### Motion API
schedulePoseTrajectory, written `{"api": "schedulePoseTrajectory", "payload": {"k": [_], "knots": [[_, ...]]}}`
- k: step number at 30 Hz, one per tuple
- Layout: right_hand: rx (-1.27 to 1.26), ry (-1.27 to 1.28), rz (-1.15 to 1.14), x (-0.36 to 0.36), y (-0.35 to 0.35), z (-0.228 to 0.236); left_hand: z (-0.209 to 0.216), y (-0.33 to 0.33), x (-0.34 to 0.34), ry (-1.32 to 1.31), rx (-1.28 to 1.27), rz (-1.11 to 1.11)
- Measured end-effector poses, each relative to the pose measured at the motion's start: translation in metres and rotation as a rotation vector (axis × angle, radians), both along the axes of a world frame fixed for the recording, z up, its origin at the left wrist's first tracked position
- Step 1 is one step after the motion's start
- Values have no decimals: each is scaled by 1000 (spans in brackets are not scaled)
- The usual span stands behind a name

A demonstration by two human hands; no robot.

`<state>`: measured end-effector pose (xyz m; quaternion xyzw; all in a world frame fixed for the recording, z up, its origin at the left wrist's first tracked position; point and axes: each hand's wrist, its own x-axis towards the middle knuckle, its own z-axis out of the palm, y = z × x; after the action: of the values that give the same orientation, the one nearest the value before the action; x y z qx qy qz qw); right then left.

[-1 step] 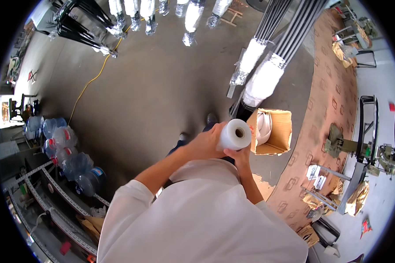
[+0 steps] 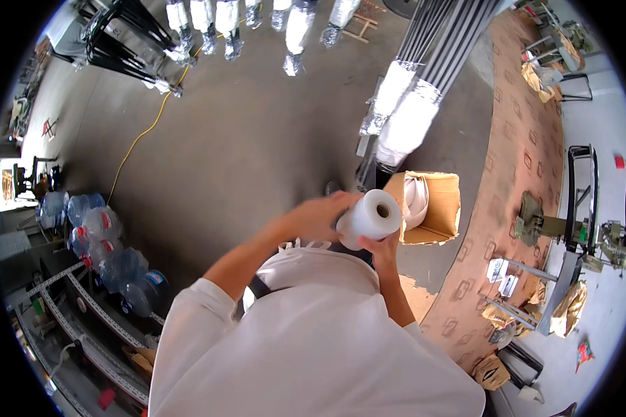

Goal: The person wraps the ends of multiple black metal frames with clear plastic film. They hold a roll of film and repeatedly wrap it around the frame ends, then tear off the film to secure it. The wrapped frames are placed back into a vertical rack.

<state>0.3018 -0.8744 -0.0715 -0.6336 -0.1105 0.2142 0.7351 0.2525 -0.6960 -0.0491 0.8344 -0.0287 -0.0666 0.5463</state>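
In front of my waist is a roll of clear plastic wrap [image 2: 358, 226], tilted so that the end with its hollow core faces up. My right hand [image 2: 382, 251] grips the roll from its near right side. At the roll's left side is my left hand [image 2: 318, 218], smeared by motion, its fingers reaching along the far edge; whether they grip the film is unclear. Just beyond the roll stands a bundle of long black bars [image 2: 446, 61], with white wrapping [image 2: 412, 124] around the lower part.
An open cardboard box [image 2: 444, 208] with white material inside stands right of the roll. Large clear water bottles [image 2: 123, 267] lie at left, beside a metal rack [image 2: 94, 299]. A yellow cable [image 2: 133, 146] crosses the floor. More wrapped bar bundles [image 2: 299, 35] stand at the far side.
My left hand has shifted slightly left and become blurred, loosening from around the roll. The roll has tilted a little more, and the view has shifted slightly.
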Motion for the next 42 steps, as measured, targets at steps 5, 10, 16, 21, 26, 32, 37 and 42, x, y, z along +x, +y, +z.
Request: {"api": "schedulePoseTrajectory", "payload": {"k": [5,10,16,21,26,32,37,42], "knots": [[-59,102,-122,-5,-8,-2,-20,27,90,-133,189,352],[-74,196,-37,7,-37,-4,-48,5,155,115,-377,170],[-134,297,-215,109,-124,-52,-26,23,142,301,-665,171],[107,305,36,214,-28,-170,-14,7,139,361,-423,200],[277,431,666,157,90,-97,-16,9,121,324,-135,238],[476,583,1089,114,150,-107,13,30,43,55,691,632],[569,683,1260,96,167,-116,-36,39,-34,371,-431,831],[460,846,1231,100,160,-99,-46,52,-27,377,-822,723]]}}
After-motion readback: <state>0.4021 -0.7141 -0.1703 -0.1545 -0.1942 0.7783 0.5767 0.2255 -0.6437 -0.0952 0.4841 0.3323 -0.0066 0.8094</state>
